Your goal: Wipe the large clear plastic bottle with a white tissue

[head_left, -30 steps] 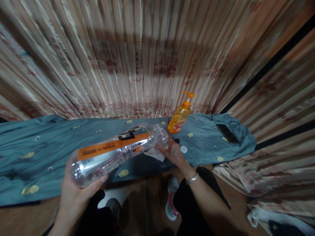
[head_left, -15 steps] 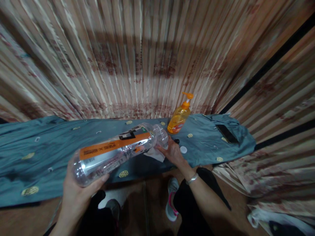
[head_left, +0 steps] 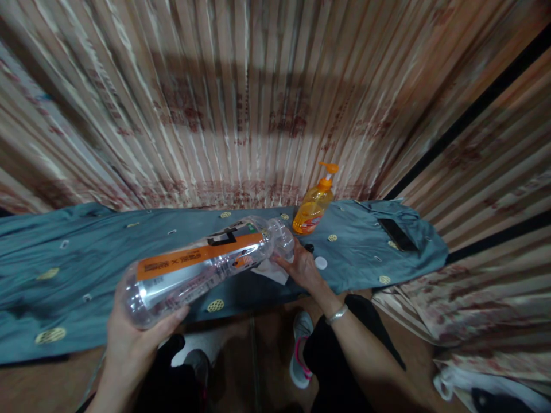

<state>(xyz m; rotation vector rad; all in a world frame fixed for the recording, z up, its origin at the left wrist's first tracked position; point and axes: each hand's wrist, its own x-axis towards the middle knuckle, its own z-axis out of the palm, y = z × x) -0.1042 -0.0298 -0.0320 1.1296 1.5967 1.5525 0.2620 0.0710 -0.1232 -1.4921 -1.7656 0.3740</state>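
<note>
My left hand (head_left: pixel 138 332) is wrapped round the base of a large clear plastic bottle (head_left: pixel 202 269) with an orange, silver and black label. The bottle lies tilted over the bench, its narrow end towards the right. At that end, my right hand (head_left: pixel 301 264) has its fingers closed on a clear, cup-like plastic piece (head_left: pixel 283 238); whether this is separate from the bottle I cannot tell. Below the bottle's neck shows a white tissue or cloth (head_left: pixel 272 271). Just right of my right hand lie a white round cap (head_left: pixel 321 263) and a small black object (head_left: pixel 309 248).
An orange pump bottle (head_left: pixel 313 207) of yellow liquid stands behind my right hand. A dark phone (head_left: pixel 396 234) lies on the right part of the green patterned cloth (head_left: pixel 357 264). Pleated curtains (head_left: pixel 258 103) hang behind; dark poles (head_left: pixel 469 115) run along the right.
The bottle's base and my left hand have shifted slightly to the left. My right hand stays in place at the other end.
</note>
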